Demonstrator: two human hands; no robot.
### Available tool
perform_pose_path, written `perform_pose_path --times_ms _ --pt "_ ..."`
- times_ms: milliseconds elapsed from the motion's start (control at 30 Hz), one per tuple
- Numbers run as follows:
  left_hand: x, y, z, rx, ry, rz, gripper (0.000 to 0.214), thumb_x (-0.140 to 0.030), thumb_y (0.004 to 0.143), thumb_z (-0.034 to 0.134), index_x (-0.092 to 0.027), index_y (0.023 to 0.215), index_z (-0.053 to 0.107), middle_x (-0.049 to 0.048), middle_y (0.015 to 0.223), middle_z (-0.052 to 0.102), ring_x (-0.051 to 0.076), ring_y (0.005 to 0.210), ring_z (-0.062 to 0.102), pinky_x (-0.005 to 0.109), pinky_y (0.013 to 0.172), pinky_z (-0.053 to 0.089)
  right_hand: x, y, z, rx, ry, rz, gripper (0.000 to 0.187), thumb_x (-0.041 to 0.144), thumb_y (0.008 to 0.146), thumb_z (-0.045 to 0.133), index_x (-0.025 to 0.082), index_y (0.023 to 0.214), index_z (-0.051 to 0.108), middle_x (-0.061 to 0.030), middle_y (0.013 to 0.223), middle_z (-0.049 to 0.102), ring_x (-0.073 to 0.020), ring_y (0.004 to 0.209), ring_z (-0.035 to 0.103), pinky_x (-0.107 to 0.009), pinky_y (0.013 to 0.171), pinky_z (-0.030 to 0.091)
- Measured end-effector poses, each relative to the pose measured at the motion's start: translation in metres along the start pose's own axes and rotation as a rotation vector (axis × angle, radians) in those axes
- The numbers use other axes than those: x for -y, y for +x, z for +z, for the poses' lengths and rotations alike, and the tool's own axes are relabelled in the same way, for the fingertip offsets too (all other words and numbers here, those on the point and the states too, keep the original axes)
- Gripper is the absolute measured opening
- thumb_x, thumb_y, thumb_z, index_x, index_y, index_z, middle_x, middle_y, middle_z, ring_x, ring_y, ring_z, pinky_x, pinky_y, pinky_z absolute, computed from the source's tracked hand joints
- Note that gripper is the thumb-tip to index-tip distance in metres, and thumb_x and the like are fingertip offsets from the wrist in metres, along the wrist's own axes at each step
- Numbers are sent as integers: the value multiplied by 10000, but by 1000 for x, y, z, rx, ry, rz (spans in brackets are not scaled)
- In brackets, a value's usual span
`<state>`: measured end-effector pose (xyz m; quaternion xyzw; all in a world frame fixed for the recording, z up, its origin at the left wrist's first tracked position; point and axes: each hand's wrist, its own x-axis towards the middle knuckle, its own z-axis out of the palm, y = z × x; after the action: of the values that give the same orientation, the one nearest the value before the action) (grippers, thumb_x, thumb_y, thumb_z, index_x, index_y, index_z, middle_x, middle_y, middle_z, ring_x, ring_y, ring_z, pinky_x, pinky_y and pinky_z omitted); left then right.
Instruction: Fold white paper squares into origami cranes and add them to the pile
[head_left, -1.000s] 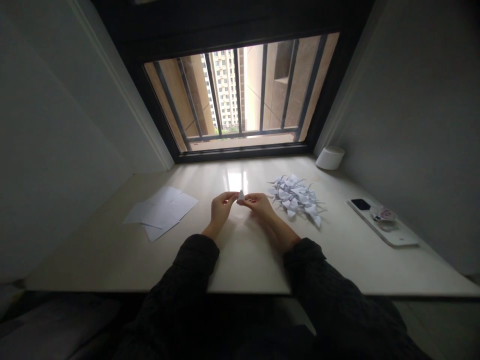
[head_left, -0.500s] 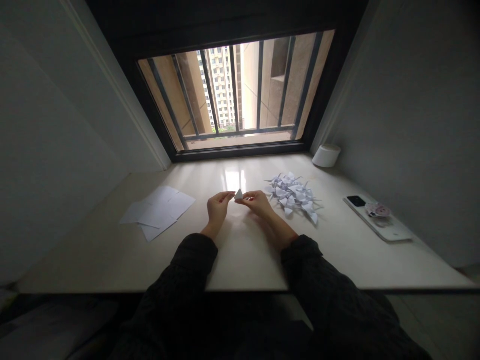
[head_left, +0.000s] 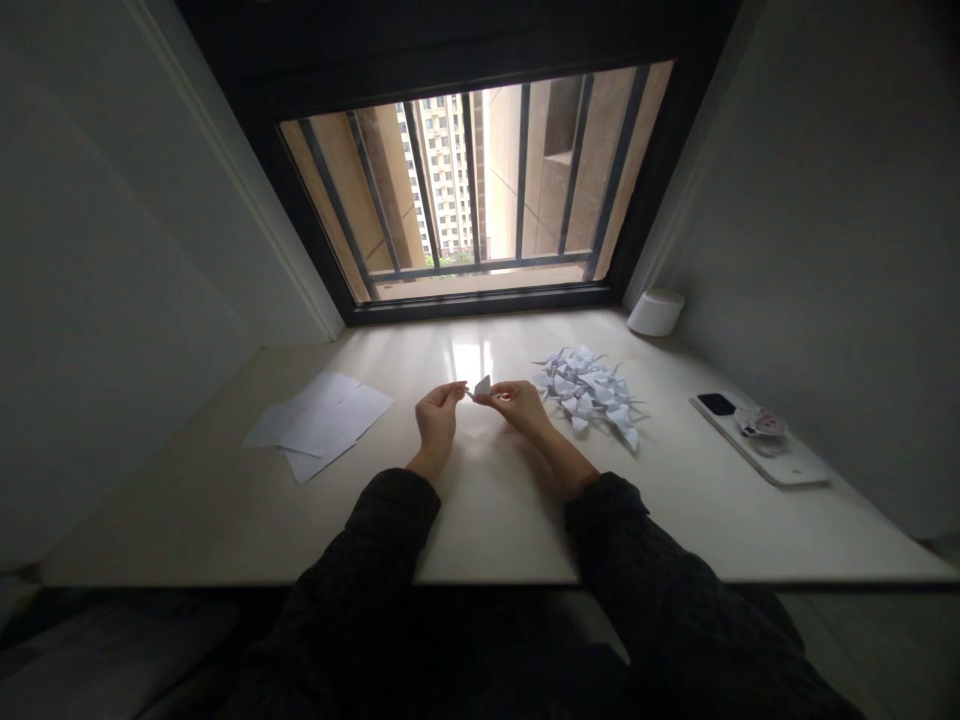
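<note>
A small folded paper crane (head_left: 483, 385) is pinched between my two hands above the middle of the white sill. My right hand (head_left: 519, 405) has its closed fingers on the near right side of the paper. On the left, the fingertips of my left hand (head_left: 438, 412) pinch a thin point of the same paper. Fingers cover its lower part. Just right of my right hand lies a heap of folded white paper cranes (head_left: 589, 390), with wings and thin points sticking out.
Loose white paper sheets (head_left: 319, 420) overlap at the left. A phone (head_left: 761, 440) with a round grip lies at the right, and a white rounded object (head_left: 655, 313) stands by the wall. Behind is a barred window (head_left: 480, 190); the sill's front edge (head_left: 495, 582) is near me.
The folded paper has turned slightly, showing a broader wing face, and a thin point now shows toward my left fingers. Both hands stay in nearly the same place.
</note>
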<state>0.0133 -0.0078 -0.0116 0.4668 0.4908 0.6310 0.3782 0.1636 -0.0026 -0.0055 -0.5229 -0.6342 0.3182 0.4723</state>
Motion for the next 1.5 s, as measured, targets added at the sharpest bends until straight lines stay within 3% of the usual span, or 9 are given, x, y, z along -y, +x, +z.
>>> perform_pose_path --times_ms 367,500,733,1133,1367,1500 --pt "1 -1 -1 42 100 121 217 -343 736 676 -182 867 738 70 881 725 178 806 646 315 773 492 1 -3 3 -49 -232 -138 173 368 740 665 202 721 713 -42 731 687 -175 691 602 -280 659 439" --pt "1 0 -2 101 91 104 238 -361 751 661 -192 901 734 70 916 724 183 840 646 317 792 483 1 -2 -1 -58 -265 -153 190 379 742 655 203 691 704 -37 707 670 -170 665 587 -276 629 417" --pt "2 0 -2 242 108 65 207 -365 729 681 -188 818 740 76 957 723 206 893 650 319 804 473 0 2 -11 -49 -177 -116 211 426 722 664 233 713 748 -13 675 695 -163 637 593 -266 613 411" --pt "4 2 -2 181 109 64 252 -393 726 673 -178 838 741 79 880 725 197 835 646 301 734 472 -6 5 -12 40 -58 -73 211 433 699 708 253 794 762 -16 751 741 -177 700 647 -297 726 470" --pt "3 2 -2 276 80 31 257 -384 719 682 -179 861 745 86 955 719 207 890 634 315 787 466 -8 6 -12 14 -95 -41 248 458 680 721 225 755 761 -30 694 728 -184 670 650 -289 682 474" --pt "3 1 -1 314 77 44 254 -401 706 694 -169 799 738 74 883 717 197 847 631 300 765 461 -8 6 -13 19 -100 -39 226 437 681 722 221 734 763 -31 679 725 -180 667 648 -279 668 470"
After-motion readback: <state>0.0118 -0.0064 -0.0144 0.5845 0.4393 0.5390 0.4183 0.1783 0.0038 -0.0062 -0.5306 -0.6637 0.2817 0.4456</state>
